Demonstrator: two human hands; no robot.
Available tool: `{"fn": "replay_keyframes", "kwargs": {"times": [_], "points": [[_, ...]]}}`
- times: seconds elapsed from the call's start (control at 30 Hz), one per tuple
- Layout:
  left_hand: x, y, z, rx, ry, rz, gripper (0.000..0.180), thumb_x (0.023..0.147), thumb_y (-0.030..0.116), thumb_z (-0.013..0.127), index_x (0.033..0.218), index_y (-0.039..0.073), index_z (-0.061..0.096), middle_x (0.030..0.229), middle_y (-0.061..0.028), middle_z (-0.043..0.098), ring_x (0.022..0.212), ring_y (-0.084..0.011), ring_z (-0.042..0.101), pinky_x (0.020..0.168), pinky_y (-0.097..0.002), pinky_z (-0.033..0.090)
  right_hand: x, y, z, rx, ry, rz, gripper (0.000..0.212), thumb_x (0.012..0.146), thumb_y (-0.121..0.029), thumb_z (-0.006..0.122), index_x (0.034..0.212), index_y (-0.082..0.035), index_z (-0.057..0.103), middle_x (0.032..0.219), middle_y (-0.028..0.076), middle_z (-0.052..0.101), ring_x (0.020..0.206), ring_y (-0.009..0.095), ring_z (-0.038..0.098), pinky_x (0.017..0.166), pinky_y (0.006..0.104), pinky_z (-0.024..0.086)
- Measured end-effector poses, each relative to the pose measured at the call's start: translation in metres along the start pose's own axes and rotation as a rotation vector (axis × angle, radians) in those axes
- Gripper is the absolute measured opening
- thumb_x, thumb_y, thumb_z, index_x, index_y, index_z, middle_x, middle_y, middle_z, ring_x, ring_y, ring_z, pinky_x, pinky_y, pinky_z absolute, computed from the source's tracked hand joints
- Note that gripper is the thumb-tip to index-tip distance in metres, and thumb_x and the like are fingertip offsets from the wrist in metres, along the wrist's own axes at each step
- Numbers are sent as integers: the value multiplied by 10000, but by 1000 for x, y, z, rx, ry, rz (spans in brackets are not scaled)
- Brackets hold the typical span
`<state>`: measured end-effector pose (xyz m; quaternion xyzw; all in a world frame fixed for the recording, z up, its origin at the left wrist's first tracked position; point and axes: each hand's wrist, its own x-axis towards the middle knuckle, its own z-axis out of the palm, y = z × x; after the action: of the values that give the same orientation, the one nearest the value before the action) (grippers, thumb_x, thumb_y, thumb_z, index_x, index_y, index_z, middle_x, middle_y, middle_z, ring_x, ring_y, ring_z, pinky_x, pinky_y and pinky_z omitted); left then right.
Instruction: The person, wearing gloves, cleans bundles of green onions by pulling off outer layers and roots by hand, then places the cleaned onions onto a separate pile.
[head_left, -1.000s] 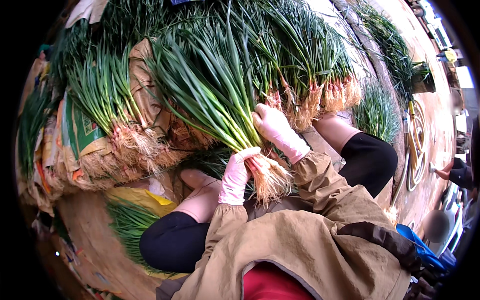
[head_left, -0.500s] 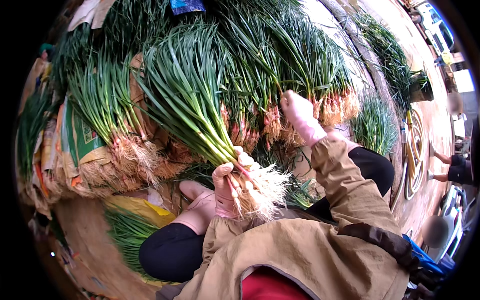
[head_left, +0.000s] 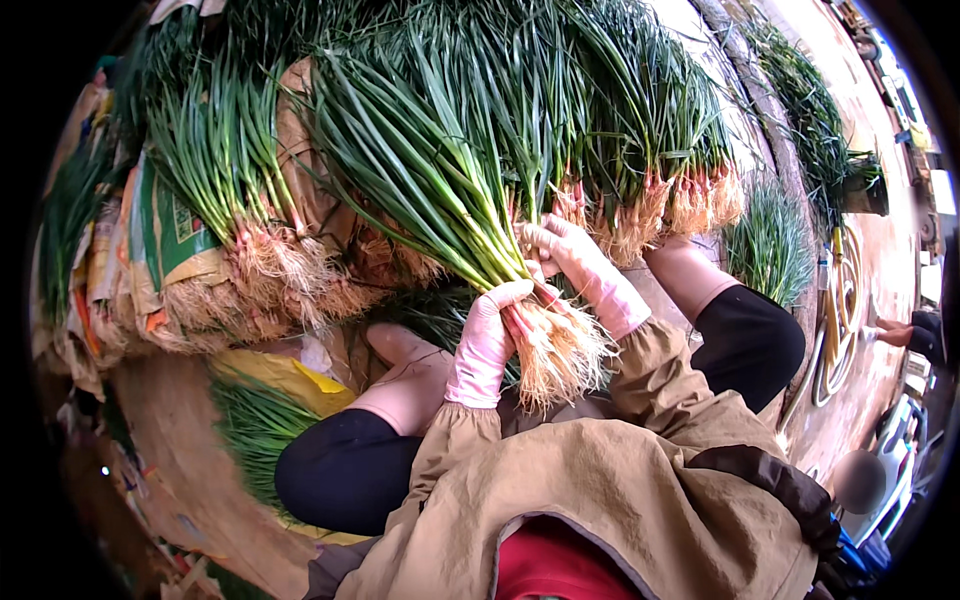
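Note:
My left hand (head_left: pixel 486 338), in a pink glove, grips a thick bunch of green onions (head_left: pixel 440 170) just above its pale, hairy roots (head_left: pixel 562 350). The long green leaves fan up and to the left. My right hand (head_left: pixel 570 252), also gloved in pink, rests against the same bunch right above the left hand, fingers curled on the stalks. Both tan sleeves come in from the lower edge.
More bunches of green onions (head_left: pixel 665 150) lie stacked in front, roots toward me, on printed sacks (head_left: pixel 165 250). Loose leaves lie on a yellow sheet (head_left: pixel 285 380) lower left. Pink boots (head_left: pixel 405 375) and black-clad knees sit below. A coiled hose (head_left: pixel 835 320) lies right, near another person's arm (head_left: pixel 895 335).
My right hand came back down from the stacked bunches at the back to the held bunch. The left hand turned the bunch, roots now pointing down and right.

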<state>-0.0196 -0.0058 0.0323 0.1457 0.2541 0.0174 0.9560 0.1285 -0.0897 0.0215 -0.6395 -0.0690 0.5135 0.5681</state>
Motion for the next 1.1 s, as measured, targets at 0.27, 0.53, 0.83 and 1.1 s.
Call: {"fn": "replay_keyframes", "kwargs": {"times": [0.27,0.53,0.83,1.1], "points": [[-17,8,11,-126,-134,44,323,768,134,560,1038,-41,582,1072,-200,592,844,-288,620,774,-411,529,11,3,-7,-488,457,-517,315,968,-331,513,921,-45,637,709,27,610,595,122,521,584,294,441],[-23,9,8,-285,-272,-3,376,741,202,589,1039,-27,573,1106,-197,562,805,-245,560,750,-365,491,3,17,-26,-519,-428,-116,496,981,-458,414,1180,-30,566,554,-22,473,467,107,450,446,277,339],[-18,10,-14,3,-89,-46,520,771,230,563,1189,-75,502,1086,-258,615,942,-356,631,911,-471,489,-37,-59,42,-588,201,-151,286,891,-297,594,945,-16,600,719,125,639,698,177,635,659,365,510],[-5,-4,-10,-41,41,-90,272,840,71,574,1084,-49,556,879,-122,649,738,-215,644,745,-328,549,7,3,35,494,123,145,239,941,-254,493,844,-62,597,556,-22,491,386,86,385,353,224,294]]}}
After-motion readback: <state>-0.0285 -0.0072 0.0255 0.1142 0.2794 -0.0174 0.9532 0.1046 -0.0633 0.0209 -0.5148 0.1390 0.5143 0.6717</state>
